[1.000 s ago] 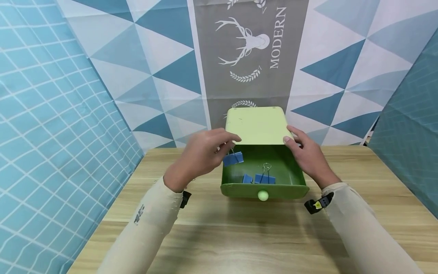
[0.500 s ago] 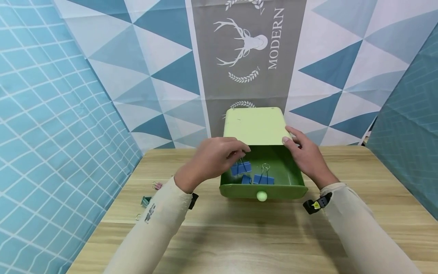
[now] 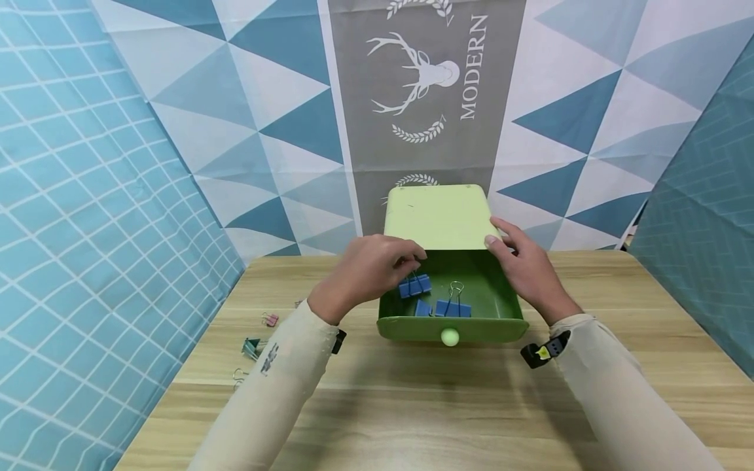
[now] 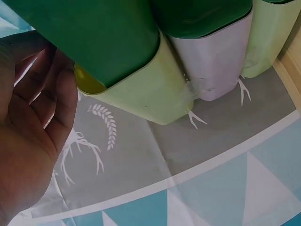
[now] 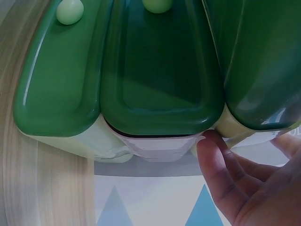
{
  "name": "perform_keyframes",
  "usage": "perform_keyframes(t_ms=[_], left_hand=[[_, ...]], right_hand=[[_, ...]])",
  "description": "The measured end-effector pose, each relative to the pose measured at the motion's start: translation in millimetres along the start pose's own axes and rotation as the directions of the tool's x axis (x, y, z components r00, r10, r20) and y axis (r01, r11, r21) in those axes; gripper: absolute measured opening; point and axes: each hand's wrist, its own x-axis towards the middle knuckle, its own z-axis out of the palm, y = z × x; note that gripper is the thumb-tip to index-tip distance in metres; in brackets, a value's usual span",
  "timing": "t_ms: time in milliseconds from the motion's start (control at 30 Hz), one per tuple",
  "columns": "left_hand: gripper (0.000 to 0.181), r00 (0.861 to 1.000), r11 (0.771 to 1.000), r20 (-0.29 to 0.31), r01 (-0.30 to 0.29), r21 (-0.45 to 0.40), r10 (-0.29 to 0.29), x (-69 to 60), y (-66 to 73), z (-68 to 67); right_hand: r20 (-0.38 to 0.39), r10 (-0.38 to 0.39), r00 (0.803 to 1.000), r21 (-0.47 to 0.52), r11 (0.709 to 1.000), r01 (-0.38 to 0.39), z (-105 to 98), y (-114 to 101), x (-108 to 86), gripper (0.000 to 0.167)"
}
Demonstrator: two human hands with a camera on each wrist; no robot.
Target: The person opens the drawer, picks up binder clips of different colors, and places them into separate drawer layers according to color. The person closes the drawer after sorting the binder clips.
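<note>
In the head view, my left hand pinches a blue binder clip by its wire handles, above the left part of a pulled-out green drawer. Two more blue binder clips lie inside, near the drawer front. My right hand rests with thumb and fingers against the right front corner of the pale green drawer unit. In the left wrist view, my left hand is beside the open drawer; its clip is hidden. The right wrist view has my right hand's fingers touching the stacked units' side.
Left on the wooden table lie a teal binder clip, a pink clip and a wire handle partly behind the sleeve. Two lower drawers, a middle one and a bottom one, stand shut. Patterned cloth hangs behind.
My left hand has carried the blue binder clip rightward and lower into the drawer opening, then held nearly still. The teal and pink clips have come into view. My right hand stays in place.
</note>
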Motion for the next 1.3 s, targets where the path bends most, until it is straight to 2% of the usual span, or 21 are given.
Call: perform_keyframes(t_ms=[267, 767, 967, 1067, 1133, 1300], left_hand=[[0.014, 0.999, 0.999, 0.021, 0.040, -0.008, -0.040, 0.5, -4.0, 2.7], [0.015, 0.999, 0.999, 0.015, 0.049, 0.013, -0.049, -0.1, -6.1, 4.8], [0.015, 0.999, 0.998, 0.006, 0.054, -0.029, -0.053, -4.1, -6.5, 3.3], [0.016, 0.997, 0.996, -0.027, 0.065, -0.064, -0.067, -8.6, -4.7, 0.9], [0.016, 0.995, 0.995, -0.071, 0.064, -0.080, -0.070, -13.4, -2.0, -1.3], [0.013, 0.978, 0.999, -0.207, -0.008, -0.040, 0.000, -29.2, 10.8, -4.0]], right_hand=[[-0.001, -0.001, 1.000, -0.001, 1.000, 0.001, 0, 0, 0.1, 0.066], [0.002, -0.005, 1.000, 0.011, 1.000, 0.005, 0, 0, -0.2, 0.066], [0.005, 0.002, 1.000, 0.004, 1.000, -0.002, 0, -1, -0.4, 0.067], [0.009, -0.002, 1.000, 0.003, 1.000, 0.002, -1, -2, -0.1, 0.066], [0.013, -0.002, 1.000, 0.000, 1.000, 0.002, -1, -2, 0.5, 0.067], [0.036, 0.014, 0.999, 0.008, 1.000, -0.014, -2, -2, 2.5, 0.068]])
